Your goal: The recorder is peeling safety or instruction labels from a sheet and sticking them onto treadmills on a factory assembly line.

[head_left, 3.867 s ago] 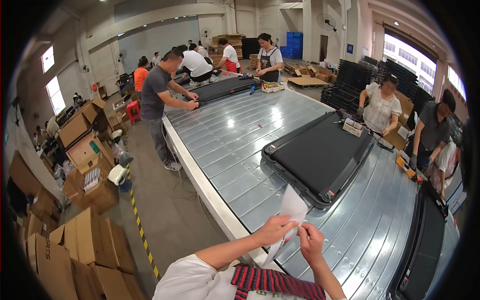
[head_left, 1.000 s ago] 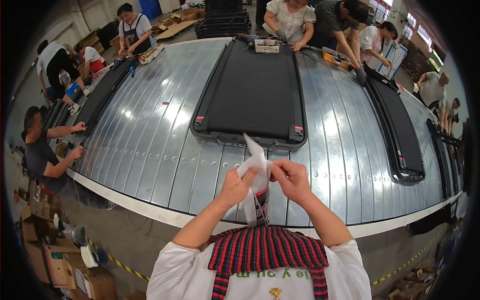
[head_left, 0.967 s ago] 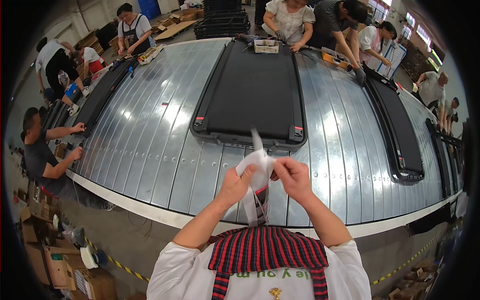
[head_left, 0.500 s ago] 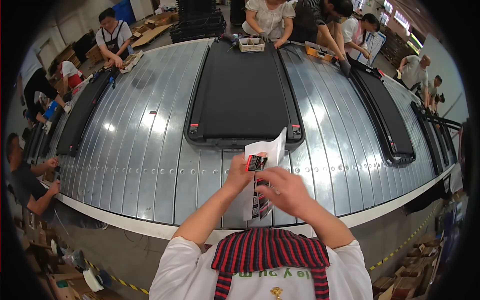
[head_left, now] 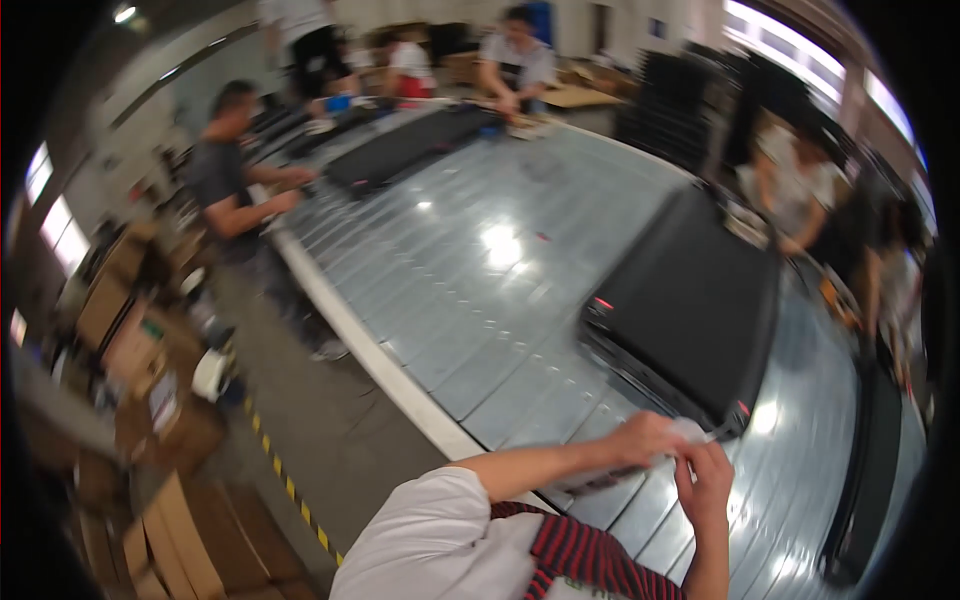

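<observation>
Both our hands were up in front of us, over the tabletop [head_left: 450, 345] and just off the near end of a black flat unit [head_left: 690, 295]. Our left hand [head_left: 643, 438] grasped a white sheet [head_left: 689, 431], curled round it; our right hand [head_left: 706, 475] pinched at its near edge, fingertips bunched, exact contact blurred. So the sheet was in the air, between the two hands. We'd judge the double hold was there because thin, limp stuff like that flops if only one side is gripped; holding it close in probably kept the small work in view. Sheet looked pale, smooth, creased, paper or film, can't tell. A blurred greyish part hung under our left forearm, likely the same bundle. Tabletop: shiny ribbed metal, long seams, rows of round dots, white rim [head_left: 375, 365]. Black unit: matte flat top, rounded corners, small red marks at the near corners, lying flat, presumably so its end could be reached. A pale parts tray [head_left: 745, 226] sat at its far end, likely for the co-worker [head_left: 795, 185] there. Yellow-black tape [head_left: 290, 488] striped the floor beside brown cardboard boxes [head_left: 205, 540], folded flaps, stiff.
</observation>
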A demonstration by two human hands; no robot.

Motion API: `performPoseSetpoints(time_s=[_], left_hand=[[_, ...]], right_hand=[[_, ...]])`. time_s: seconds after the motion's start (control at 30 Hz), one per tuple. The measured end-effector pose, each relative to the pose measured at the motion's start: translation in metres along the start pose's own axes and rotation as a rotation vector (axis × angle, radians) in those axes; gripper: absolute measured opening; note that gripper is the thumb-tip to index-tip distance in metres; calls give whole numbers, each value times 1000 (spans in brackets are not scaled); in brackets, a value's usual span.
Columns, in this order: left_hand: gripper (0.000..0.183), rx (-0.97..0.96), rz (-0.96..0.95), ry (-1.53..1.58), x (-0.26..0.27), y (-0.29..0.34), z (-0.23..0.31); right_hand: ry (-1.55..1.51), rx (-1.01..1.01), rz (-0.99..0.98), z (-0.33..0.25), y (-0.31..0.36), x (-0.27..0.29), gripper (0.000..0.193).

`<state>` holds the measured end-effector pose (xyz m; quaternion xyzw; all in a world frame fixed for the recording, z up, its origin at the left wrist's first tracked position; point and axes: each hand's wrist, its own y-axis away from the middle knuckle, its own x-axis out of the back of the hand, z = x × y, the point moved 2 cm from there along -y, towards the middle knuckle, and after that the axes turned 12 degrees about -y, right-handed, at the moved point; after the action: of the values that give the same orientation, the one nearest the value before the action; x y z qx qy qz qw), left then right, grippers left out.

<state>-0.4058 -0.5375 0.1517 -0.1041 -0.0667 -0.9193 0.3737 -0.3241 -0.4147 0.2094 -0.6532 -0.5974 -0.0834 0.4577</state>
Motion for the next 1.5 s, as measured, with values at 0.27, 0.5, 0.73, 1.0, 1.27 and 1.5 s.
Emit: performPoseSetpoints(time_s=[0.27, 0.5, 0.73, 1.0, 1.27, 1.5], left_hand=[[33, -108, 386, -274, 4, 42, 10], [31, -225, 378, -399, -14, 64, 21], [24, -190, 530, -692, -27, 88, 29], [18, -101, 514, -558, -21, 122, 26], [16, -174, 600, -787, -7, 154, 9], [13, -229, 661, -772, 2, 192, 1]], right_hand=[[-113, 281, -173, 6, 26, 10, 29], [-270, 404, -17, -7, -8, 24, 61], [-457, 136, -434, 35, 3, -11, 77], [-571, 232, -289, 19, 11, -13, 65], [-522, 219, -322, -17, 15, -24, 61], [-373, 284, -424, -47, 16, -42, 57]])
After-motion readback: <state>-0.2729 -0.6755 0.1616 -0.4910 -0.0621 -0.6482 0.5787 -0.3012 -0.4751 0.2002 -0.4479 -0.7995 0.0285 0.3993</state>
